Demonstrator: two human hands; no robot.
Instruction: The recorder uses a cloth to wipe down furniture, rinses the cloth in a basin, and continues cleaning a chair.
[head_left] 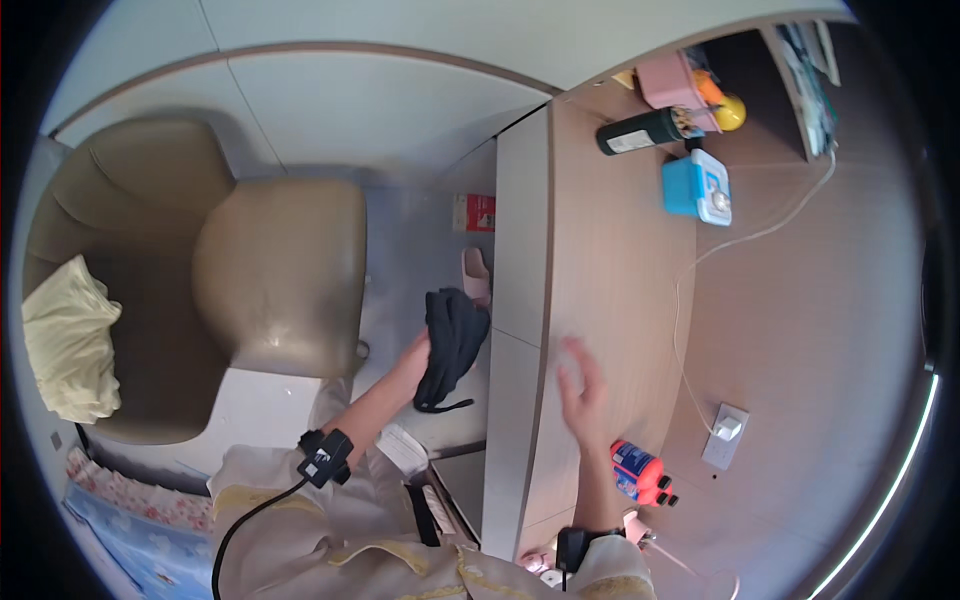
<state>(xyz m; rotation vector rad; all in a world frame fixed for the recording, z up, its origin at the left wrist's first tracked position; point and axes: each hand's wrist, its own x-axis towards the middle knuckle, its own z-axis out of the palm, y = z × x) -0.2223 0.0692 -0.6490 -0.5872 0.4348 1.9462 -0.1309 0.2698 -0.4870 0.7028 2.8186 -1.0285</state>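
Note:
My left hand [412,360] is closed round a black folded cloth item [455,340] with a thin strap dangling from its lower end. The bundle hangs over the floor, just left of the desk's drawer fronts [517,280]; its exact kind is unclear. Over the front edge of the wooden desk [625,290], my right hand [582,392] is empty, fingers apart and slightly blurred. Each wrist carries a black strapped device. Beyond the right wrist, red bottles with dark caps [640,470] stand on the desk.
A brown padded chair [285,270] with pale yellow cloth [75,345] is at left. Pink slippers [476,272] lie on the floor. Farther along the desk are a blue lidded box [682,187], dark pen holder [637,132] and pink bin [665,80]. A white cable [760,233] crosses to a wall socket [725,436].

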